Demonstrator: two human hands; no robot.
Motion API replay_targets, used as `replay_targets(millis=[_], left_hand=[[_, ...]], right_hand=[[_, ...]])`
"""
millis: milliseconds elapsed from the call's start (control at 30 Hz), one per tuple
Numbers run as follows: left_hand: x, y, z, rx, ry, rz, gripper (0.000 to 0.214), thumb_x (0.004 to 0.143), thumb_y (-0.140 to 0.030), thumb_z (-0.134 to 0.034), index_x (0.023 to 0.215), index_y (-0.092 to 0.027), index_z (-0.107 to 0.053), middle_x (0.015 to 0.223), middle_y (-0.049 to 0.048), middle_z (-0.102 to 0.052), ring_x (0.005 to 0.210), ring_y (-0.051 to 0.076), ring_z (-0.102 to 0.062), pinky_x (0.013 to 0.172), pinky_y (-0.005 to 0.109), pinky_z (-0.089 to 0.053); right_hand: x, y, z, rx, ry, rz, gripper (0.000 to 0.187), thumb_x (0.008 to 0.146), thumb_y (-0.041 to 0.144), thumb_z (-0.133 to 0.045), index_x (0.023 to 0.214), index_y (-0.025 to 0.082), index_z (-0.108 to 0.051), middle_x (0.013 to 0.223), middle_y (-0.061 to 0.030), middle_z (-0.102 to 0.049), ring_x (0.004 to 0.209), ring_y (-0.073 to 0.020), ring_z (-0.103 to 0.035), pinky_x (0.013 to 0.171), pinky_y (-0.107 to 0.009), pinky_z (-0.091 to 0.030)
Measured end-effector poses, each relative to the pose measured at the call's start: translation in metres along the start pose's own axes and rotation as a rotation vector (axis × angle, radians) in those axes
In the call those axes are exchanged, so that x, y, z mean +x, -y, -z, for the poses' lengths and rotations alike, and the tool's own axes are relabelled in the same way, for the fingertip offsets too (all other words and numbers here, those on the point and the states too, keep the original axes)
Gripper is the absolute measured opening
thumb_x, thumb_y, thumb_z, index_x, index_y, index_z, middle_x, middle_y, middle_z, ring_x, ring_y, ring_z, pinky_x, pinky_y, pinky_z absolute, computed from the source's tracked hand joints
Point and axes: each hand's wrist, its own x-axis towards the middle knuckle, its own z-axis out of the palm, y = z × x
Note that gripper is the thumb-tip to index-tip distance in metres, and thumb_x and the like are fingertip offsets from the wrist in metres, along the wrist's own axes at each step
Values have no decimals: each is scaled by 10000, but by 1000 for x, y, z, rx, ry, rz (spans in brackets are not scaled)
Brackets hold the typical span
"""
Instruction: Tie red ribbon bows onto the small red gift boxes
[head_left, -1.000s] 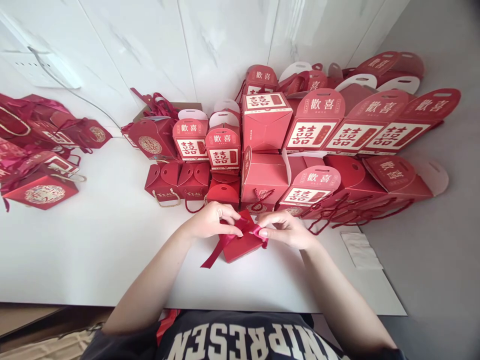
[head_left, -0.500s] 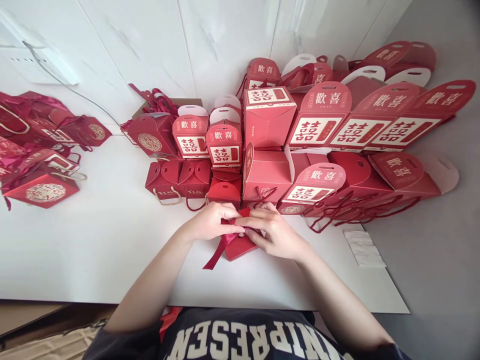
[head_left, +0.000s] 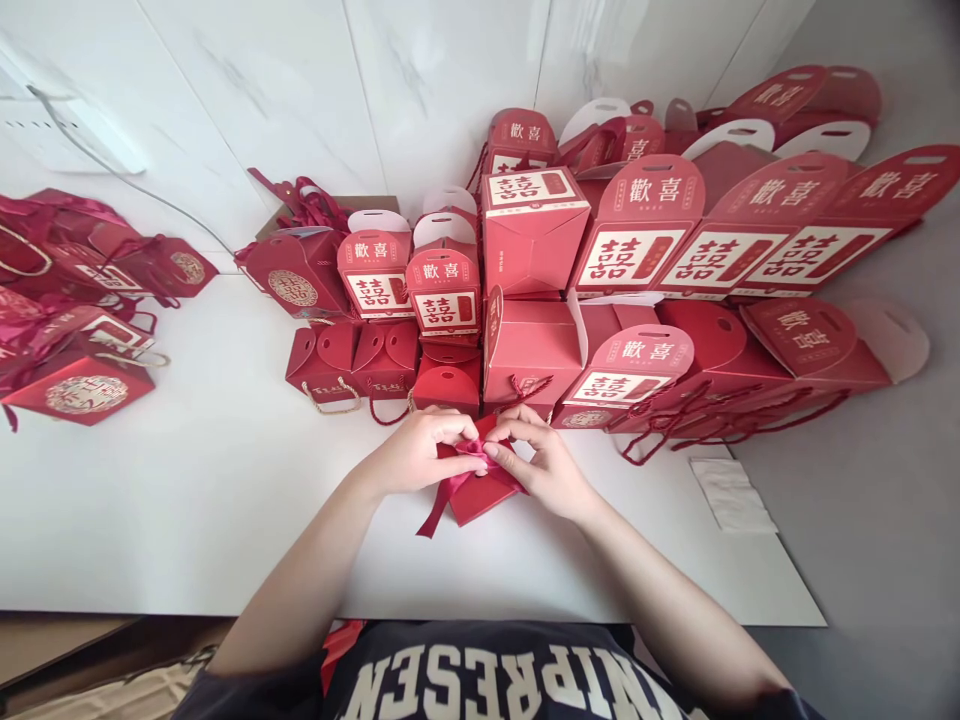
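Head view: left hand and right hand, both closed in narrow pinches on a red satin ribbon, fingertips nearly meeting. Ribbon tied around a flat red gift box, lying on a white table, just before stacked red double-happiness gift boxes.

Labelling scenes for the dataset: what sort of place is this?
Probably a room in a home or small shop given over to wedding favours: rows of red boxes printed with the double-happiness sign, on a white table, against marble-look wall panels.
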Motion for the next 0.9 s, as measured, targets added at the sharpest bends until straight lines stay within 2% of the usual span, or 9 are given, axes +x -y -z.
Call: replay_targets(millis=[133,233,367,533,700,900], left_hand=[[-3,0,0,-202,28,80,224,877,-359,-650,873,-175,-522,868,23,-641,860,188,-711,683,245,-501],[-3,-2,3,-80,23,68,224,884,-366,-631,846,-175,-520,832,6,-593,805,155,-668,623,218,-449],[-2,-2,6,49,25,28,210,877,-342,-628,806,-168,-535,793,-7,-569,724,113,-551,624,219,-419],[-1,-3,6,113,32,-2,245,857,-363,-662,777,-163,-545,784,-7,-569,723,112,-515,635,222,-397],[-1,-6,8,101,52,-15,250,931,-365,-555,790,-160,-584,780,1,-572,717,115,-522,622,224,-381],[-1,-4,8,96,42,1,227,917,-348,-565,786,-162,-583,763,1,-555,736,125,-508,606,225,-364]], right_hand=[[-1,-4,3,27,-21,20,142,959,270,-575,887,218,-686,904,-33,-562,868,-163,-549,853,-308,-441],[-2,-3,6,33,-25,57,131,966,256,-560,889,214,-657,917,-36,-565,882,-169,-554,863,-320,-440],[-3,1,4,-44,10,88,118,967,277,-555,906,216,-637,991,-53,-593,967,-200,-552,915,-372,-416],[-1,0,0,-110,-7,69,58,882,279,-688,887,223,-672,1045,-57,-602,1006,-221,-547,929,-402,-407],[0,0,3,-76,20,70,49,878,264,-697,908,230,-679,1011,-46,-618,973,-206,-566,917,-386,-415],[4,3,1,-21,-33,74,73,925,279,-642,882,232,-679,949,-25,-656,918,-182,-589,896,-361,-422]])
